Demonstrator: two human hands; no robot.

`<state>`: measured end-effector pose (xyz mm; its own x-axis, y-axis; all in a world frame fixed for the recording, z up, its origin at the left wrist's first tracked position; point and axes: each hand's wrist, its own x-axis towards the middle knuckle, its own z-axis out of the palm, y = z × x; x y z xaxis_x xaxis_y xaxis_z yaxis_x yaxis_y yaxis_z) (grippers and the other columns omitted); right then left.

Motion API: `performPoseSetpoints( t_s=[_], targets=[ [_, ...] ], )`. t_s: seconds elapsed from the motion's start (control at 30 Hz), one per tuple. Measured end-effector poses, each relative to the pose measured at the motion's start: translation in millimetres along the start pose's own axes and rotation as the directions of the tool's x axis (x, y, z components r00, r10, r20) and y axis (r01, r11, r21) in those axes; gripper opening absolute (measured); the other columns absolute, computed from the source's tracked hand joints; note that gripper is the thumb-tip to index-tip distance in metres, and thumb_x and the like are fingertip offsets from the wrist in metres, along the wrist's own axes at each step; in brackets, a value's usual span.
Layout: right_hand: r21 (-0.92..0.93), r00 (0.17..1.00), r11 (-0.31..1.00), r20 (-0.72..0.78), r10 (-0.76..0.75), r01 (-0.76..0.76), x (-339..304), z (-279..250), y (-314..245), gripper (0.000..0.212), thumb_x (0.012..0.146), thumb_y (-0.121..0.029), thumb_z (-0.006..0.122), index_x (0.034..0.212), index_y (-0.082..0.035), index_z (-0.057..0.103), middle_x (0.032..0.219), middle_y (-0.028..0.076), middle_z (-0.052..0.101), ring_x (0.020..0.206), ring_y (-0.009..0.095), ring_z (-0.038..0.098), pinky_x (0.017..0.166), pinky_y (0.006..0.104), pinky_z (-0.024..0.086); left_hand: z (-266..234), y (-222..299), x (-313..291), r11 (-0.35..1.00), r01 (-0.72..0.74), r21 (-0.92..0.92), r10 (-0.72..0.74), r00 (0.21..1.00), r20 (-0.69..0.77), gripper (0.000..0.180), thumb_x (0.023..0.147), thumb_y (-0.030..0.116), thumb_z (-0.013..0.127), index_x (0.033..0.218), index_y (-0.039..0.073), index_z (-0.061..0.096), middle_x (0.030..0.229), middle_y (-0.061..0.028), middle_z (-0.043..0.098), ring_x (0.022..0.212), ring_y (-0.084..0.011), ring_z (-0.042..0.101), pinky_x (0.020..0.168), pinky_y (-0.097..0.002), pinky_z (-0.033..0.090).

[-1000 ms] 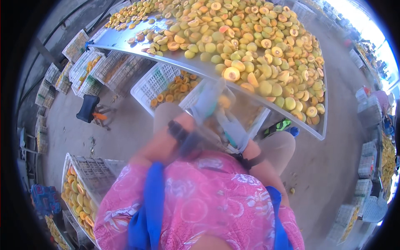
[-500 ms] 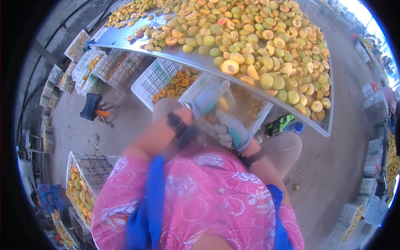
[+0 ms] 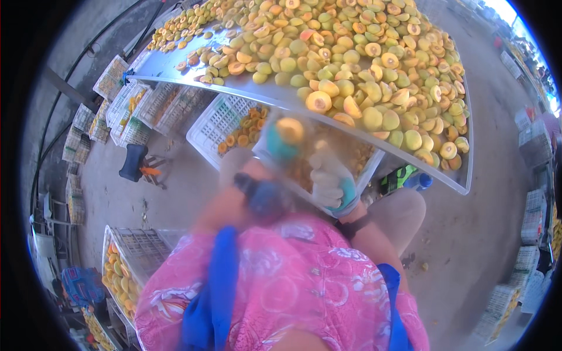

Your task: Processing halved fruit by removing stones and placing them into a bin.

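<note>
My left hand (image 3: 277, 146), in a white and teal glove and smeared by motion, holds a yellow-orange peach half (image 3: 290, 130) with its cut face up, just below the near edge of the metal table (image 3: 257, 90). To its right, my right hand (image 3: 334, 182), gloved the same way, is closed with its fingers curled; what it grips is hidden. Both hands are over a white crate (image 3: 372, 165) of peach halves between my knees. Beyond them a big heap of peach halves (image 3: 374, 76) covers most of the tabletop.
Left of my hands stands another white crate (image 3: 202, 131) with pitted halves. Stacked crates (image 3: 164, 105) line the far left, near a small black stool (image 3: 134, 162). A filled crate (image 3: 126, 269) is at lower left. A blue-capped bottle (image 3: 419, 181) sits beside my right knee.
My hands have come apart. The left has moved left with the peach half, which now shows its cut face; the right has shifted slightly right and stays closed.
</note>
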<state>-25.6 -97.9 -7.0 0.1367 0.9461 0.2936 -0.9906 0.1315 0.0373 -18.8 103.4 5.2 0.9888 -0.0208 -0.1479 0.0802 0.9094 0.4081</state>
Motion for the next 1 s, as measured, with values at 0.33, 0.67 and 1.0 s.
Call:
performPoseSetpoints(
  t_s=[0.33, 0.67, 1.0],
  targets=[
    [-0.250, 0.924, 0.939, -0.243, -0.296, 0.235, 6, -19, -6, 0.034, 0.101, -0.041, 0.037, 0.104, -0.012, 0.054, 0.061, -0.006, 0.035, 0.040, 0.007, 0.032, 0.033, 0.0252, 0.026, 12, 37, 55, -0.181, -0.072, 0.981, 0.374, 0.918, 0.136, 0.063, 0.088, 0.029, 0.063, 0.140, 0.005, 0.037, 0.130, -0.0178, 0.053, 0.119, -0.0249, 0.053, 0.098, -0.0324, 0.042],
    [-0.556, 0.766, 0.826, -0.490, -0.417, 0.093, -8, -2, 3, 0.031, 0.098, -0.049, 0.042, 0.092, -0.021, 0.051, 0.055, -0.007, 0.033, 0.038, 0.008, 0.030, 0.034, 0.0227, 0.024, 31, 22, 72, -0.593, -0.114, 0.797, 0.254, 0.913, 0.319, 0.071, 0.081, 0.033, 0.066, 0.139, 0.004, 0.038, 0.124, -0.0228, 0.056, 0.111, -0.0370, 0.056, 0.097, -0.0406, 0.043],
    [-0.848, 0.631, 0.526, -0.439, -0.640, -0.057, -5, 24, 29, 0.027, 0.097, -0.043, 0.049, 0.098, -0.016, 0.054, 0.062, -0.006, 0.043, 0.047, 0.005, 0.039, 0.039, 0.0204, 0.030, 3, -16, 28, 0.993, -0.100, 0.060, 0.092, 0.987, 0.130, 0.042, 0.086, 0.017, 0.056, 0.123, -0.002, 0.047, 0.126, -0.0187, 0.052, 0.115, -0.0306, 0.054, 0.098, -0.0441, 0.046]
  ],
)
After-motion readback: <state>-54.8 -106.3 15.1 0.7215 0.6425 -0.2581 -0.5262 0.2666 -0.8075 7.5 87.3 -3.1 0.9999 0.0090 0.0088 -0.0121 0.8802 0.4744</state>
